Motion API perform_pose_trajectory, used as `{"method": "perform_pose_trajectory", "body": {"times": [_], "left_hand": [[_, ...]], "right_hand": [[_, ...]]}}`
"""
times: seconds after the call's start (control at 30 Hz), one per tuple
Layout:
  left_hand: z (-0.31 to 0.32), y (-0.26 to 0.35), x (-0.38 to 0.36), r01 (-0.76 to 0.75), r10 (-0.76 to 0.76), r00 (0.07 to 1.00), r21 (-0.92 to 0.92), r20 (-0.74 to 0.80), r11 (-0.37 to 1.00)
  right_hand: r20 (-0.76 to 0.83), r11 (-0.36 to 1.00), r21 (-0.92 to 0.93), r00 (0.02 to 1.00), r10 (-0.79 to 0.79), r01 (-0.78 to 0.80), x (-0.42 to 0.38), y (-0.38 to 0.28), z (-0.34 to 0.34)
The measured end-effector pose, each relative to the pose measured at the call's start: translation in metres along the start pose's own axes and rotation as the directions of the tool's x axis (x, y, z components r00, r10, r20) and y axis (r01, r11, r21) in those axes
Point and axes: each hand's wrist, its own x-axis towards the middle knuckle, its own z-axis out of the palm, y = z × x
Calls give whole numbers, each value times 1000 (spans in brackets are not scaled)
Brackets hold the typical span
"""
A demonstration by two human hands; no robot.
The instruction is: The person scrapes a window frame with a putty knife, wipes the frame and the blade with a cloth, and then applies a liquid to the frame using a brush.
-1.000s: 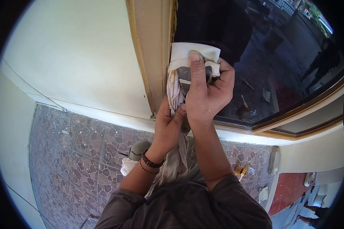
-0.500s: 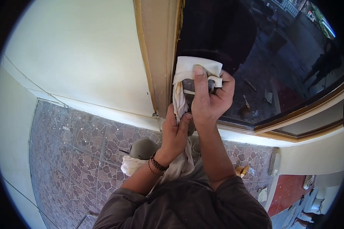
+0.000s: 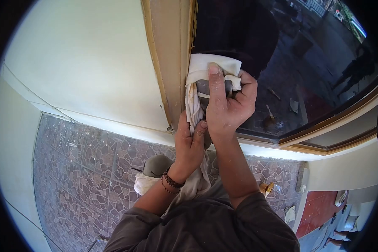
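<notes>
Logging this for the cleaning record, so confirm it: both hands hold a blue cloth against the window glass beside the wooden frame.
Wrong only on colour: the head view shows a white cloth, stained. The right hand and left hand do hold it against the window glass beside the wooden frame.

Right hand [image 3: 227,105] is pressing a white cloth [image 3: 206,67] against the dark window glass [image 3: 306,63] beside the wooden frame [image 3: 170,63], left hand [image 3: 191,143] is gripping the cloth's hanging tail below.
</notes>
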Motion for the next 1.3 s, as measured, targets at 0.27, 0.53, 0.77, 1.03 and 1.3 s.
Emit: {"method": "perform_pose_trajectory", "body": {"times": [0.27, 0.53, 0.77, 1.03, 1.3], "left_hand": [[0, 4, 5, -8, 10, 999, -46, 40, 999], [7, 16, 11, -43, 39, 998, -83, -55, 996], [4, 19, 12, -25, 28, 999, -76, 44, 997], [9, 27, 16, -69, 63, 996, -106, -60, 992], [10, 32, 18, -71, 64, 997, -136, -53, 988]], "right_hand": [[-20, 999, 32, 1000, 7, -7, 8, -3, 3], [-28, 1000, -1, 1000, -5, 5, 15, -10, 7], [-39, 1000, 15, 999, -13, 14, 19, -11, 10], [-35, 1000, 4, 999, -4, 4, 24, -18, 11], [-29, 1000, -28, 1000, -11, 10, 29, -20, 12]]}}
